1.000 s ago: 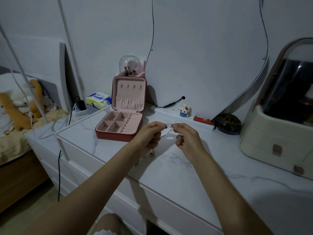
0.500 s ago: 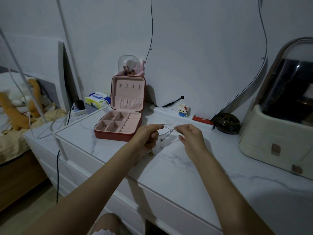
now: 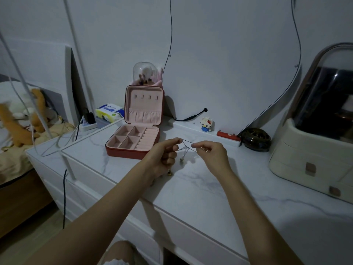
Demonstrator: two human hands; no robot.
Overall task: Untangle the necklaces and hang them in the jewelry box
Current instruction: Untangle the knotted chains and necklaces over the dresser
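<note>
Left hand (image 3: 165, 155) and right hand (image 3: 211, 153) each pinching the tangled necklaces (image 3: 186, 149), thin chain stretched between both grips above the marble table (image 3: 210, 188), pendants dangling below, open jewelry box (image 3: 137, 129) near the table's far left edge

Your necklaces (image 3: 186, 149) were thin silver chains knotted together, held above the marble top with one strand stretched taut and a small pendant dangling below the knot. The jewelry box (image 3: 136, 138) sat at ten o'clock from them, red outside and pink inside, lid upright, its four hooks bare.
</note>
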